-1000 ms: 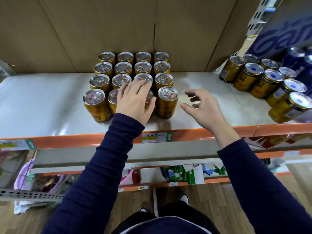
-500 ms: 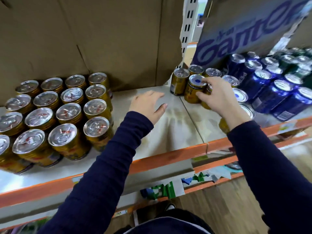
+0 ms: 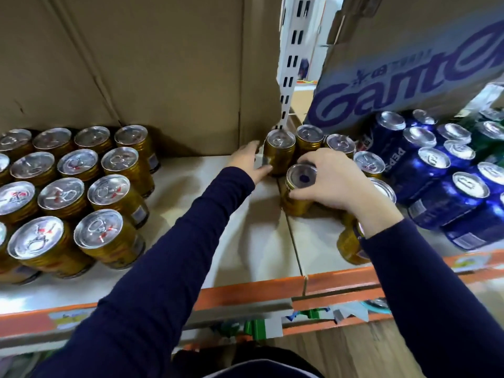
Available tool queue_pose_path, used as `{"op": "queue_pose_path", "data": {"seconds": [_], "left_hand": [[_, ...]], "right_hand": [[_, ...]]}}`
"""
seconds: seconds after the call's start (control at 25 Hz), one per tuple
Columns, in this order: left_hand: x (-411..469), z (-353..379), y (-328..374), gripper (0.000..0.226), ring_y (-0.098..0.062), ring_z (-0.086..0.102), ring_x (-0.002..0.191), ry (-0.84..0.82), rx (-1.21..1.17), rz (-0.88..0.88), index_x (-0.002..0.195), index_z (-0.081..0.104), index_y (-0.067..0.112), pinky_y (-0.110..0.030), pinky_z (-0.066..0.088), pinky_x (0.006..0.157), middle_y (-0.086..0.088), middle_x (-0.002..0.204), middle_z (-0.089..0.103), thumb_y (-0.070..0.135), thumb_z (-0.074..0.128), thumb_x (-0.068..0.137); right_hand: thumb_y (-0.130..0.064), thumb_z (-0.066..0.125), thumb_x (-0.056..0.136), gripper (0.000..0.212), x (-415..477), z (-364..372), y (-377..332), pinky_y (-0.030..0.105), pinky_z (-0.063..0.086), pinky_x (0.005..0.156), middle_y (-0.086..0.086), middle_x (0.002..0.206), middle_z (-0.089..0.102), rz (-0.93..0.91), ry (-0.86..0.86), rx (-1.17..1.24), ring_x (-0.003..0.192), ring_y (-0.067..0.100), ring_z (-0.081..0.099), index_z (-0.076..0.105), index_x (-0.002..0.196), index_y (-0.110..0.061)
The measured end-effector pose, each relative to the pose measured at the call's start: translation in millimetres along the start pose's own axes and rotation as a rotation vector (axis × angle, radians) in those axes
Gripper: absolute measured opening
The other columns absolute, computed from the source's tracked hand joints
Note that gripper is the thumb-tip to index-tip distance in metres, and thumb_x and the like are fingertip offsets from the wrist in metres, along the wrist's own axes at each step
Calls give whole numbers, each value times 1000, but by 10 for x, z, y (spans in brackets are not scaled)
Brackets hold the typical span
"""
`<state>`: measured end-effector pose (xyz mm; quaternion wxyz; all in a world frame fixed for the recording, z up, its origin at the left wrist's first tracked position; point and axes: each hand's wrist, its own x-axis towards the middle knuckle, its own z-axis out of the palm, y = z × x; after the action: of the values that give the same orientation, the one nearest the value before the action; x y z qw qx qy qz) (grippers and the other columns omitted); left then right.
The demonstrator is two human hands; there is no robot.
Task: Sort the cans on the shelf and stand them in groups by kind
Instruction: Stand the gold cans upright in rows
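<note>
A block of gold cans with red-marked tops (image 3: 68, 197) stands on the left of the shelf (image 3: 245, 257). To the right, a second row of gold cans with blue-marked tops runs back along the shelf joint. My right hand (image 3: 332, 181) grips the front one of these gold cans (image 3: 298, 190) around its top and side. My left hand (image 3: 251, 162) wraps its fingers and thumb around the rearmost gold can (image 3: 281, 151) by the cardboard corner. Another gold can (image 3: 351, 241) shows partly under my right wrist.
Blue Pepsi cans (image 3: 436, 181) and some green cans (image 3: 488, 137) crowd the right side under a purple-lettered carton (image 3: 409, 85). Cardboard (image 3: 136, 64) lines the back. A white slotted upright (image 3: 291, 64) stands at the shelf joint. An orange rail (image 3: 245, 296) edges the front.
My left hand has moved from the bare shelf middle to the rearmost gold can. My right hand has come down onto the front blue-topped can. The view has moved closer.
</note>
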<state>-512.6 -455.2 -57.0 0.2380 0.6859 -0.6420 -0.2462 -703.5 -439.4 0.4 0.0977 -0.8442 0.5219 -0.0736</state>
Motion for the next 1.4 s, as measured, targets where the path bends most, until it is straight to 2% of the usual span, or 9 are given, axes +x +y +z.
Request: {"op": "queue_pose_path", "data": {"seconds": [0.24, 0.4, 0.56, 0.72, 0.8, 1.0, 1.12, 1.24, 1.4], "left_hand": [[305, 191, 64, 92, -25, 52, 117, 19, -159, -116, 131, 38, 10, -29, 42, 93, -9, 131, 54, 39, 86, 59], [145, 68, -27, 82, -26, 56, 109, 45, -92, -70, 122, 45, 10, -31, 47, 89, -10, 122, 58, 46, 84, 59], [-255, -293, -224, 68, -23, 56, 94, 136, -51, -77, 108, 57, 17, -24, 41, 74, -2, 101, 55, 55, 70, 53], [-533, -771, -421, 60, -18, 53, 84, 182, 145, -107, 106, 58, 23, -27, 46, 73, 2, 94, 58, 59, 74, 60], [-563, -905, -446, 66, -18, 54, 86, 149, 281, -117, 113, 57, 23, -27, 42, 69, 2, 101, 63, 65, 70, 64], [-670, -1022, -509, 77, -25, 58, 102, 102, 408, -77, 127, 53, 21, -30, 46, 73, -5, 117, 62, 73, 59, 70], [-664, -1063, -471, 76, -27, 54, 105, -78, 437, -32, 127, 52, 19, -35, 47, 83, -7, 113, 56, 66, 65, 69], [-636, -1118, -404, 71, -19, 49, 89, -183, 456, 34, 119, 57, 15, -31, 45, 74, -1, 99, 47, 60, 72, 66], [-608, -1217, -407, 79, -18, 52, 99, -249, 399, 95, 128, 51, 19, -31, 47, 83, -2, 120, 57, 60, 74, 64]], "right_hand": [[-53, 77, 65, 73, -176, -100, -1, 31, 46, 85, -4, 110, 57, -96, -101, -4, 101, 14, 53, 56, 128, -25], [-55, 76, 64, 72, -172, -22, -21, 27, 43, 83, -6, 110, 56, -54, -54, 43, 100, 12, 51, 57, 127, -26], [-52, 78, 62, 71, -92, 70, -128, 25, 39, 83, -3, 115, 59, -24, 13, 143, 104, 14, 53, 59, 125, -25], [-41, 84, 63, 66, 64, 212, -363, 19, 39, 80, -3, 113, 57, -12, 112, 322, 101, 12, 52, 58, 121, -22], [-38, 84, 65, 65, 113, 302, -422, 12, 37, 70, -5, 110, 53, 44, 77, 414, 96, 10, 53, 49, 118, -24], [-36, 82, 66, 67, 87, 525, -463, 21, 40, 59, 0, 105, 51, 97, -281, 326, 83, 6, 52, 36, 114, -24], [-35, 82, 67, 68, 56, 622, -495, 21, 37, 57, -1, 102, 49, 95, -221, 359, 81, 5, 50, 34, 114, -26], [-36, 82, 68, 68, 27, 662, -506, 22, 40, 56, -5, 96, 48, 120, -197, 408, 79, 6, 52, 33, 113, -27], [-36, 83, 68, 70, -4, 689, -519, 23, 44, 56, -5, 98, 47, 148, -184, 428, 81, 8, 54, 31, 114, -29]]}}
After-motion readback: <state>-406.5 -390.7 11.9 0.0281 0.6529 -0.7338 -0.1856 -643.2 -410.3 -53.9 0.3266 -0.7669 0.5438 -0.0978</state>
